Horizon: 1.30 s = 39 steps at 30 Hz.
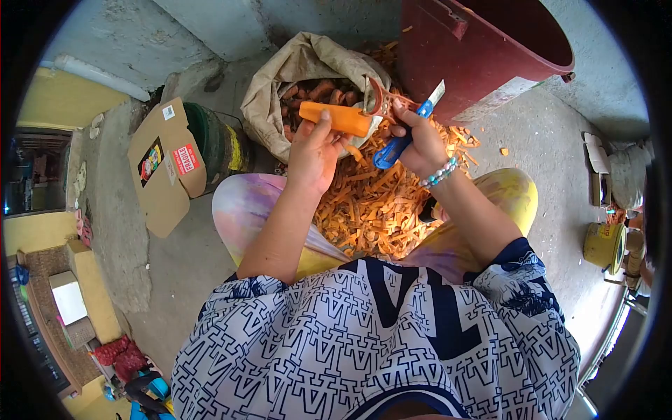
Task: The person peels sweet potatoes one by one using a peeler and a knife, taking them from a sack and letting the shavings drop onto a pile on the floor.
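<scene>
My left hand (313,155) grips a thick, peeled orange carrot (336,117), held level with the thumb on top. In my right hand (422,143) are two tools: a reddish-orange peeler (381,100), whose head is beside the carrot's right end, and a blue-handled knife (390,152) with its blade pointing up and away. A strip of peel hangs below the carrot. Behind my hands, an open cloth sack (269,87) contains several brownish, unpeeled carrots (323,91). Orange peelings (381,203) lie heaped between my legs.
A large dark red tub (448,63) stands at the back right, beside the peelings. Left of the sack, a cardboard piece (164,168) leans against a dark green bucket (234,147). A yellow bucket (603,245) stands far right.
</scene>
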Available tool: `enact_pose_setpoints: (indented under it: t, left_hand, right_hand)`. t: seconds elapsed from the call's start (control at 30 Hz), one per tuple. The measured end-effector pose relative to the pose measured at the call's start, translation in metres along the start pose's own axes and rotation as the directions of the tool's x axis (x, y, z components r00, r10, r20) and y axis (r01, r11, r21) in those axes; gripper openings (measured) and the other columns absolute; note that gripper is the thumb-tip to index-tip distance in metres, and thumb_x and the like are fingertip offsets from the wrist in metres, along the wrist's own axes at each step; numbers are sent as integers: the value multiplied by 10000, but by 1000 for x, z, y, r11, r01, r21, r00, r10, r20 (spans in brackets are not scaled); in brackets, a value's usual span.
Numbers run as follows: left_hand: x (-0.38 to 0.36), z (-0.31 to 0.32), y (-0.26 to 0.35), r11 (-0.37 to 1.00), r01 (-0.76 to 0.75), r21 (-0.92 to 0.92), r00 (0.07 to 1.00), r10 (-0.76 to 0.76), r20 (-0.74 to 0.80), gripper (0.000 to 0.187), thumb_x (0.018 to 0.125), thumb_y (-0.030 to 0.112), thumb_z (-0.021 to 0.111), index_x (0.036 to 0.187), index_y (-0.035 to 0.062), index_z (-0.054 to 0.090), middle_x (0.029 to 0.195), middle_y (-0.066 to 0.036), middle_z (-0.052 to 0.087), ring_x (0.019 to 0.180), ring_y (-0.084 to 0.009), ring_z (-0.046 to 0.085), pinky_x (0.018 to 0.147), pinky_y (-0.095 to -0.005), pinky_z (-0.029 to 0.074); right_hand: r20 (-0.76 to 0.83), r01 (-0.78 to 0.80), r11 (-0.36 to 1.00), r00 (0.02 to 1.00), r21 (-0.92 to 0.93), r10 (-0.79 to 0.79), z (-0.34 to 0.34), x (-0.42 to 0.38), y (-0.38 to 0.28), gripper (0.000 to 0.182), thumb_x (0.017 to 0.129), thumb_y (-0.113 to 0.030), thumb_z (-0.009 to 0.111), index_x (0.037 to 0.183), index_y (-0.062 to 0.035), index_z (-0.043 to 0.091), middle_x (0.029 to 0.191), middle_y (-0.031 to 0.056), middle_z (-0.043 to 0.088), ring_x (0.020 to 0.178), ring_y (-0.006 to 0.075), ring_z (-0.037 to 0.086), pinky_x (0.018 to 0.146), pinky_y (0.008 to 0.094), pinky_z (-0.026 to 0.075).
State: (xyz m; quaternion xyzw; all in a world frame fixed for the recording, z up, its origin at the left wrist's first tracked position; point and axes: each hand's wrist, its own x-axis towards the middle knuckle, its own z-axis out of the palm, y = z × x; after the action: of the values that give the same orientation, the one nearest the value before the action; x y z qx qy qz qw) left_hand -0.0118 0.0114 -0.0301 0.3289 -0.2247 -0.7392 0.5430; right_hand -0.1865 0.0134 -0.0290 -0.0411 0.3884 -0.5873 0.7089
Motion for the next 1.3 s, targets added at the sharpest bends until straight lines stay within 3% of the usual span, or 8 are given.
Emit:
enact_pose_setpoints:
  t: [0.17,0.23,0.37,0.57,0.83,1.03,1.23,1.3]
  left_hand:
    - [-6,4,-5,854,-304,422,952,283,114,274,900,175,516,1124,28,460,1037,-68,511,953,-166,510,808,-306,424]
    - [-7,6,-3,439,-594,674,789,482,382,261,886,140,519,1098,-6,474,997,-104,529,901,-199,532,775,-306,424]
    - [-16,17,13,6,-625,780,693,464,552,288,862,61,533,1129,-25,468,991,-127,538,919,-217,561,788,-296,451]
    - [-16,17,4,-92,-651,753,611,525,592,305,808,29,548,1099,-38,484,1013,-188,542,892,-349,537,760,-404,439]
    - [-16,22,-9,85,-616,783,734,423,532,308,800,7,542,1101,-33,487,969,-188,569,870,-359,557,741,-396,454]
    - [-14,17,-10,182,-563,806,793,394,465,318,823,48,529,1123,-33,462,987,-203,556,899,-366,550,767,-396,448]
    - [-10,7,-14,155,-546,823,813,333,477,296,872,54,475,1156,4,407,1027,-147,485,904,-255,495,829,-329,385]
    - [-10,8,-12,133,-516,847,836,295,463,343,840,57,506,1162,-1,403,1076,-206,473,982,-366,463,867,-410,367]
  right_hand:
    - [17,156,983,988,-93,-156,7,-5,-22,51,843,-75,578,840,-42,539,667,-13,486,496,80,411,545,284,436]
    - [61,198,968,980,-157,-191,11,-11,-38,65,829,-74,597,827,-35,545,674,-2,526,477,76,405,513,262,427]
    - [250,459,768,888,-446,-386,29,-32,-54,149,770,-99,679,813,-27,556,661,26,585,477,60,465,438,201,378]
    - [241,496,578,853,-648,-462,30,-28,-46,205,720,-97,728,782,-28,545,664,35,615,447,49,470,401,194,366]
    - [239,235,833,963,-501,-127,13,-5,-57,115,757,-41,673,782,-5,566,677,63,604,457,71,462,435,203,382]
    - [316,474,689,880,-549,-354,23,-13,-52,138,755,-62,688,755,-30,554,646,37,587,460,64,465,432,200,377]
    - [300,457,703,889,-544,-346,19,-5,-50,152,750,-68,695,759,-28,549,666,56,607,457,69,467,428,203,377]
    - [287,426,721,904,-546,-316,22,-8,-50,153,747,-66,697,765,-23,551,673,63,611,458,71,467,427,205,377]
